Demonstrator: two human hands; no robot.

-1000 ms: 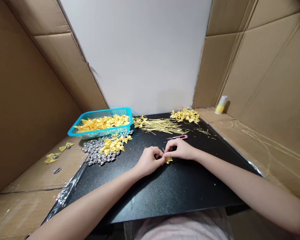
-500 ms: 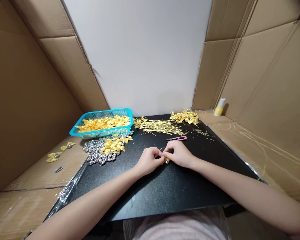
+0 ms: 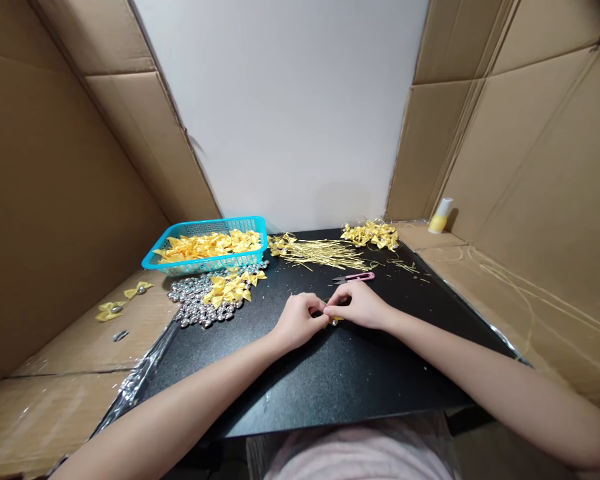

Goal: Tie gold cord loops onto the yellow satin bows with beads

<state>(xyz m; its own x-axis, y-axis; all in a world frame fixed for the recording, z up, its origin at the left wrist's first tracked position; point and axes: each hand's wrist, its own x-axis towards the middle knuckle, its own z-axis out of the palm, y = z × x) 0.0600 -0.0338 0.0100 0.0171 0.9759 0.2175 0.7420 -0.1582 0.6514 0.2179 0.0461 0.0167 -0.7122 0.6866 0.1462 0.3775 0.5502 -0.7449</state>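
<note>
My left hand [image 3: 300, 321] and my right hand [image 3: 359, 307] meet over the black table, fingertips pinched together and touching. Between them shows a short bit of thin yellow cord [image 3: 325, 303]; its ends are hidden in the fingers. Just under the fingertips is a yellow ribbon bow [image 3: 338, 319] with a silver bead, mostly covered by my hands. Pink-handled thread snips [image 3: 361, 277] lie just beyond my right hand. Past them a bundle of cut yellow cords [image 3: 325, 253] is spread out.
A turquoise basket [image 3: 153, 264] of yellow bows stands back left. Before it are silver beads [image 3: 193, 308] with loose bows [image 3: 229, 289] on top. Beaded bows with cords [image 3: 370, 234] are heaped back right. A thread cone [image 3: 440, 216] stands on cardboard at right.
My right fingertips have shifted slightly, and the cord between the hands now shows as a short straight line. The view has moved a little; the rest stays put.
</note>
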